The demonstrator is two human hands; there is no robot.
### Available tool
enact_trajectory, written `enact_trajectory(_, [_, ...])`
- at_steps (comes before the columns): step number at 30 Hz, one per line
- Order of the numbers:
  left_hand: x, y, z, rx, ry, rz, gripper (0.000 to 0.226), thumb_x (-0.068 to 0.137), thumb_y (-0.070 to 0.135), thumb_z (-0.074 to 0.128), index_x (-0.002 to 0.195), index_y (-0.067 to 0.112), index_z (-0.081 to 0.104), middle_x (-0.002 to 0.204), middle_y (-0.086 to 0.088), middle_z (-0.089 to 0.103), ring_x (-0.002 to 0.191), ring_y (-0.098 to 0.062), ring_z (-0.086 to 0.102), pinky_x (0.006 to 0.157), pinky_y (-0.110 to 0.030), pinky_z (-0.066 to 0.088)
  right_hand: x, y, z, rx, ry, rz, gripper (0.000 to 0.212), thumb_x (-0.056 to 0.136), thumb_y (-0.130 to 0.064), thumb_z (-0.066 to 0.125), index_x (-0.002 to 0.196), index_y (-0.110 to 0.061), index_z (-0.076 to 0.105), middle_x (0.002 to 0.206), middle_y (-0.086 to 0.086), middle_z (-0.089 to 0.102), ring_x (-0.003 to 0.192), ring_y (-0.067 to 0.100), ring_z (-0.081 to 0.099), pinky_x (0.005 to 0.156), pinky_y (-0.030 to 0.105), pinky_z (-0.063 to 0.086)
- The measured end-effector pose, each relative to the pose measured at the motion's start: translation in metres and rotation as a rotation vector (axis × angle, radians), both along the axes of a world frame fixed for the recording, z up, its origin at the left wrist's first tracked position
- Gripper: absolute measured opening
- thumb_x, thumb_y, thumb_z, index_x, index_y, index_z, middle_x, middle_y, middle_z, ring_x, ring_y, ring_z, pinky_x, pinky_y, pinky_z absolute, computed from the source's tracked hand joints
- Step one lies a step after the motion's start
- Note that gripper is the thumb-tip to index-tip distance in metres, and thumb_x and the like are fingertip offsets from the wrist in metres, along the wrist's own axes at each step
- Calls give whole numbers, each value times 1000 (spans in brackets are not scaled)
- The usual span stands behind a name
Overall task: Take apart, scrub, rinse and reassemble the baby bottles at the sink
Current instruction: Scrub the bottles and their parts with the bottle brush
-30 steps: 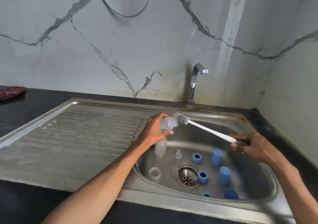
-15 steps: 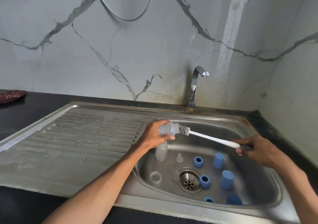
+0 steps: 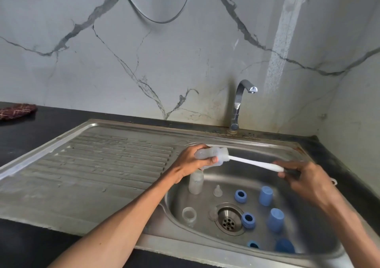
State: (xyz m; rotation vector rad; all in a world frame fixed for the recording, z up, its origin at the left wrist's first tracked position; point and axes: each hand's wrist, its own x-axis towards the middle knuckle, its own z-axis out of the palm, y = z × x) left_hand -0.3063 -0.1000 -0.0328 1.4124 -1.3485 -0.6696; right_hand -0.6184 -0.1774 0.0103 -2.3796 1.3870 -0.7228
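Marble wall behind, steel sink [image 3: 127, 177] below both hands. Left hand [image 3: 190, 162] curled round a clear bottle [image 3: 207, 157], held sideways over the basin. Right hand [image 3: 304, 180] gripped the brush [image 3: 255, 163] handle, head pushed into the bottle mouth. Below the left hand stood another bottle [image 3: 196, 182]; under the right lay blue rings [image 3: 240, 196] and caps [image 3: 265, 195]. Risks: wet bottle could slip from a one-handed grip; hard thrust could knock it loose onto parts beneath. Tap [image 3: 239, 103] showed no water.
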Motion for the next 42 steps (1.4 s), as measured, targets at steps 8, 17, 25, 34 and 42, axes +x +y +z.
enact_trajectory(8, [-5, -4, 2, 51, 553, -85, 23, 84, 25, 70, 99, 14, 56, 108, -10, 60, 84, -25, 60, 58, -33, 50, 4, 1, -5, 86, 89, 68, 18, 93, -32, 66, 103, -47, 70, 91, -15, 72, 82, 11, 64, 70, 29, 46])
enact_trajectory(17, [-4, -3, 9, 107, 486, 33, 48, 90, 50, 66, 107, 4, 66, 83, -13, 63, 59, -19, 55, 47, -25, 41, 13, 8, 0, 145, 17, 104, 30, 88, -22, 73, 118, -26, 71, 107, -15, 71, 84, 1, 60, 72, 15, 42])
enact_trajectory(25, [2, 5, 14, 490, 304, -69, 94, 78, 88, 38, 110, 2, 62, 73, -15, 66, 35, -8, 33, 27, -15, 19, 4, 4, 1, -149, -3, 33, 63, 76, -6, 83, 103, -60, 64, 104, -24, 69, 100, 24, 67, 98, 49, 50])
enact_trajectory(34, [-1, 2, 7, 256, 428, 66, 88, 87, 81, 27, 109, 2, 60, 73, -19, 64, 42, -14, 43, 32, -18, 27, 16, 13, -1, 27, 189, 119, 23, 96, -40, 59, 117, -43, 67, 98, -22, 72, 91, 4, 64, 71, 25, 43])
enact_trajectory(42, [-3, -4, 6, 118, 136, 248, 67, 95, 68, 31, 100, 10, 65, 69, -11, 59, 45, -17, 49, 37, -18, 34, 25, 18, -3, 93, 294, 51, 36, 97, -35, 58, 130, -49, 57, 100, -11, 70, 83, 9, 62, 74, 28, 50])
